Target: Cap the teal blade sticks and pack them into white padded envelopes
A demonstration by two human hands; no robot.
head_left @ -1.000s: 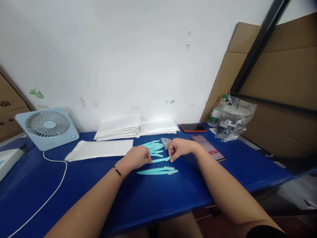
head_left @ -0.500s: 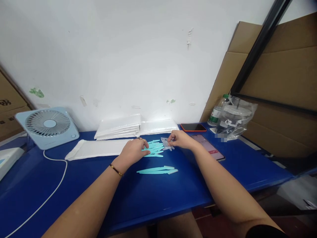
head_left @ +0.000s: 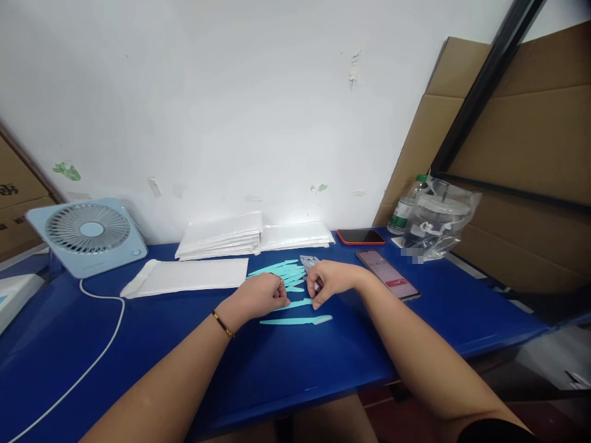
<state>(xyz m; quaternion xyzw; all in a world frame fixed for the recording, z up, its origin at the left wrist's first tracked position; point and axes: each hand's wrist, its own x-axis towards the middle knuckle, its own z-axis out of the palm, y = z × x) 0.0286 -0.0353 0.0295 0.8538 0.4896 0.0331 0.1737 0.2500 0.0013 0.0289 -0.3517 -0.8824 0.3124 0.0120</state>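
Note:
Between my hands is a turquoise eyebrow razor (head_left: 299,303), lying nearly level just above or on the blue table; I cannot tell which. My left hand (head_left: 264,294) is closed, pinching its handle end. The thumb and forefinger of my right hand (head_left: 329,282) close round its blade end, hiding the tip and any small cap there. Nearer me lies another eyebrow razor (head_left: 293,320) with a whitish tip. Behind my fingers is a loose pile of turquoise razors (head_left: 284,271). Clear plastic pieces (head_left: 308,261) lie beside that pile, partly covered by my right hand.
A white padded mailer (head_left: 189,275) lies left of the pile, with stacked mailers (head_left: 221,235) against the wall. A blue fan (head_left: 90,237) with a white cable stands left. To the right are two phones (head_left: 388,274), a bottle (head_left: 402,212) and a bagged cup (head_left: 438,215).
My right hand has left the clear pieces and come toward me. My left hand has moved from the pile to one of the two front razors, which now sits farther back between both hands.

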